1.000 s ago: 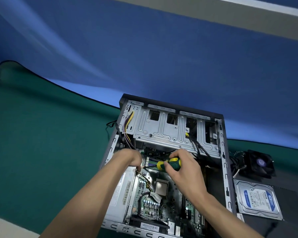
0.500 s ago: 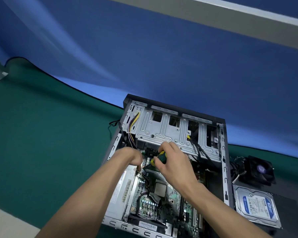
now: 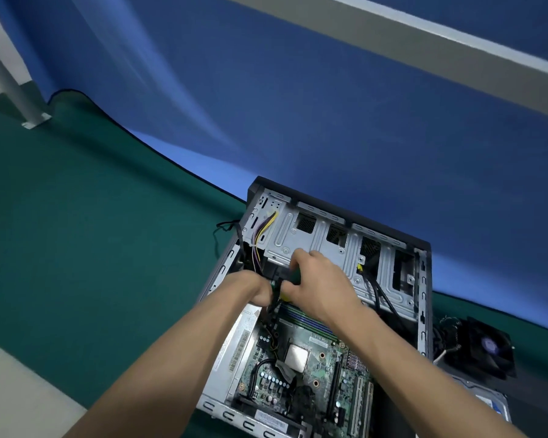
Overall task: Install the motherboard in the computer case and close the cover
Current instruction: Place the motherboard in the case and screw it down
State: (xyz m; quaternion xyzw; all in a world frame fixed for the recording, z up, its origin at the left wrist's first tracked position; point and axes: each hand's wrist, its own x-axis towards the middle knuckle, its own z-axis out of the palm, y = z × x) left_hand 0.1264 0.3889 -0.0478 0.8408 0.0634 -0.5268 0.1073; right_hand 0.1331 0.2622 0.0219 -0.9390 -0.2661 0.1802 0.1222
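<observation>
- Head view: the computer case (image 3: 423,279) lies open on its side on the green surface (image 3: 92,248), with its cover off and the inside facing up.
- Inside the case, the motherboard (image 3: 310,368) lies flat on the case floor, its green board, square silver processor (image 3: 297,358) and memory slots in plain sight.
- Toward the far end of the case, the grey metal drive cage (image 3: 329,245) spans the width, above the board's far edge.
- At the far left corner of the case, a bundle of yellow and purple wires (image 3: 260,235) runs down past the cage.
- Along the left wall of the case sits the silver power supply (image 3: 234,346) with a barcode label.
- The right hand (image 3: 317,286) is at the near edge of the drive cage, fingers curled around the green and yellow screwdriver (image 3: 293,279), most of which is hidden by the hand.
- The left hand (image 3: 253,289) is just left of the right hand, fingers curled down near the screwdriver's shaft; whether they pinch anything I cannot tell.
- Right of the case, on the surface, lie a black cooling fan (image 3: 487,349) and, nearer, a hard drive (image 3: 494,403), partly cut off by the right forearm.
</observation>
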